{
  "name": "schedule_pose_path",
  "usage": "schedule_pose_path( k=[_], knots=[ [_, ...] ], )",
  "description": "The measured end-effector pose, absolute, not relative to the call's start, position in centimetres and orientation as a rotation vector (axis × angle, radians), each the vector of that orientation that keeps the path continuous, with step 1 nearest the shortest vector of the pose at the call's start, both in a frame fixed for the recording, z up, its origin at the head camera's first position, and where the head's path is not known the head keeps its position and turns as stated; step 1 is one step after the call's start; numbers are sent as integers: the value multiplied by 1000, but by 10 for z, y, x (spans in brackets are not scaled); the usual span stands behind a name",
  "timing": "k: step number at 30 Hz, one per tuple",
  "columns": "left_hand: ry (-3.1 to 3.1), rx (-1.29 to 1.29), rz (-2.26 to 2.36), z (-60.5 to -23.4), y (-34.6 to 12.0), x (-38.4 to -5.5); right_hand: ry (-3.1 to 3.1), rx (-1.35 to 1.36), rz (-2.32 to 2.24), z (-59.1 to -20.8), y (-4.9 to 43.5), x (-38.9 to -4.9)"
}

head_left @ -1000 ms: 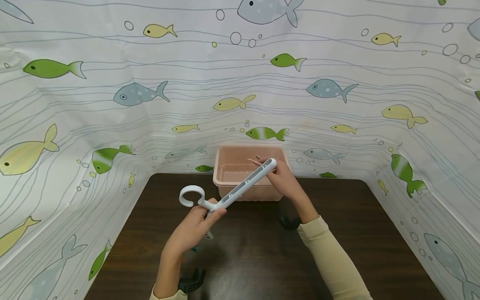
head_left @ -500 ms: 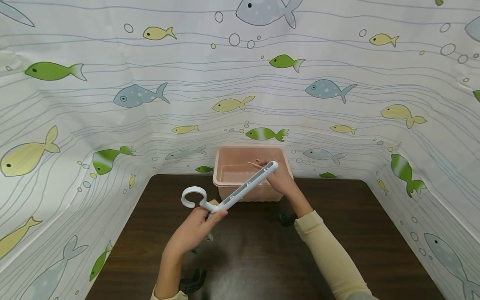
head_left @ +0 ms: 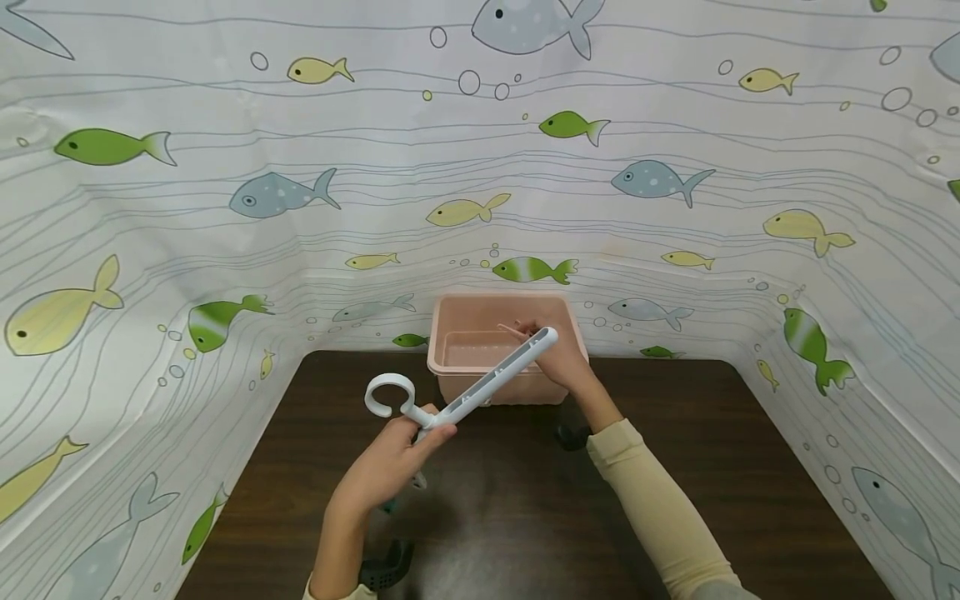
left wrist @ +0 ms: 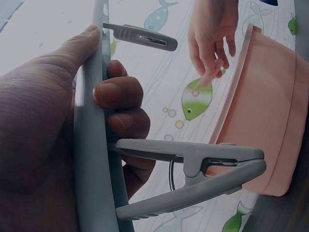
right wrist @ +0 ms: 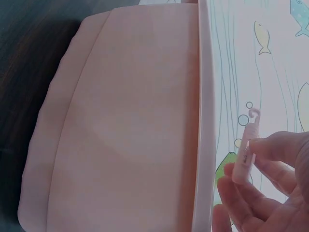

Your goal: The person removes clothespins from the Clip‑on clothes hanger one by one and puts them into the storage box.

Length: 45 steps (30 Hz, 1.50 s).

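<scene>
My left hand [head_left: 390,454] grips a pale grey plastic clip hanger [head_left: 491,383] near its hook. In the head view its open-ended round hook points left, while the long arm slants up to the right. Two grey clips show on it in the left wrist view, one at the top and a larger clip [left wrist: 193,192] lower down. My right hand [head_left: 564,367] is over the pink bin [head_left: 465,310], partly behind the hanger's far end. Between its thumb and fingers it pinches a small pink clothes peg [right wrist: 246,152] with a little curl at one end.
The bin stands at the back of the dark wooden table [head_left: 510,517]. A sheet printed with fish [head_left: 532,268] rises behind and at both sides. Black wrist mounts [head_left: 386,568] sit under the forearms. A small teal thing [head_left: 388,505] shows below my left hand.
The hanger's long arm has dipped slightly and shifted a little right. My right hand stays over the bin with the peg, and both grips look the same.
</scene>
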<state>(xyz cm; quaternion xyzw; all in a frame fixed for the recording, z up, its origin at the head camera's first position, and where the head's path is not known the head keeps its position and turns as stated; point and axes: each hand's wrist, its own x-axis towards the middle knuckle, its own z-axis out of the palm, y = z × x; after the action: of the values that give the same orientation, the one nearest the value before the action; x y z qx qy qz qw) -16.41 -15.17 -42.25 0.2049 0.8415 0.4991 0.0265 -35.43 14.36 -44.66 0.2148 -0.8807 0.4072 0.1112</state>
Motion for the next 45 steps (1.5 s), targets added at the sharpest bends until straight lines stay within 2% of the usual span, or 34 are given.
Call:
schedule_pose_path(
  k=[13, 19, 25, 33, 45],
  knots=[
    [2580, 645, 1529, -424, -151, -166, -2651, 521, 1279, -452, 151, -356],
    [2587, 652, 1525, -424, -150, -166, -2595, 563, 1277, -454, 152, -356],
    [2566, 616, 1522, -423, -148, -167, -2482, 644, 1393, -438, 147, -334],
    [2592, 632, 1534, -423, -148, -170, -2510, 552, 1484, -418, 138, -305],
    [2582, 637, 1549, -422, -148, -172, -2385, 692, 1477, -423, 131, -275]
  ],
)
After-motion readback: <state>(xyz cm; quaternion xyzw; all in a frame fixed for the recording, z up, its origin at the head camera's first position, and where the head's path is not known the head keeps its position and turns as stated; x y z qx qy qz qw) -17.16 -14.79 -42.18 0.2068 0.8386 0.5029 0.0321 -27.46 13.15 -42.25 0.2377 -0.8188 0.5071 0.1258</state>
